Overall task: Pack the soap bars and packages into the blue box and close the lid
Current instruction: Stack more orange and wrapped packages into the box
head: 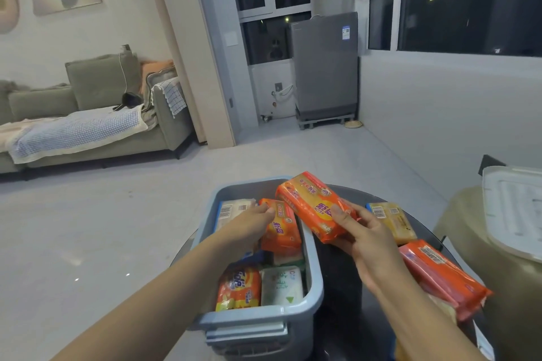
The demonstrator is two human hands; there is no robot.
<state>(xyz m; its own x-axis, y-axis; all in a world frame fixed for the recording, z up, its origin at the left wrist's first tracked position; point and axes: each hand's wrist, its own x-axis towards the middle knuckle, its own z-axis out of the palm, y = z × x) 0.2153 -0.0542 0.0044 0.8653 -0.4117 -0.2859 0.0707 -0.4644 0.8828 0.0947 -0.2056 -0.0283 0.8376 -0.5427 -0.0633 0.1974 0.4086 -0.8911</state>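
My right hand (368, 239) grips an orange pack (315, 206) above the blue box (312, 269) rim, toward 1 o'clock. My left hand (249, 227) pinches a second orange pack (281, 230) inside the box. Two more packs (391, 221) lie on the table (337, 278) at 3 o'clock.

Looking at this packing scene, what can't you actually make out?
- Head view: the blue box bottom is hidden by packages and the left hand.
- Its lower part is cut off by the frame's bottom edge.
- The yellow soap bar label print is too small to read.
- The orange package on the table is partly covered by the right hand and forearm.
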